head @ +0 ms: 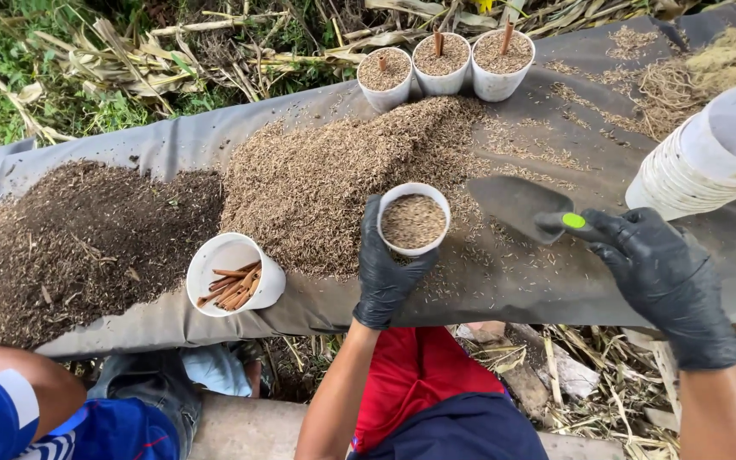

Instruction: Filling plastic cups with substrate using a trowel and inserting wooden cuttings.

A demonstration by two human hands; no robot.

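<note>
Both gloves (385, 264) looked like matt black rubber, the cup (414, 220) smooth white plastic, the trowel (517, 204) dull grey metal, and the tarp (504, 290) rough grey fabric.

Three filled white cups (443, 64) with sticks are standing at my bench's (172, 140) far edge | a cup of brown sticks (233, 277) is lying tilted near the dark pile (78, 238) | stacked empty cups (709, 158) are lying right | a blue-sleeved arm (10, 400) is showing lower left
</note>
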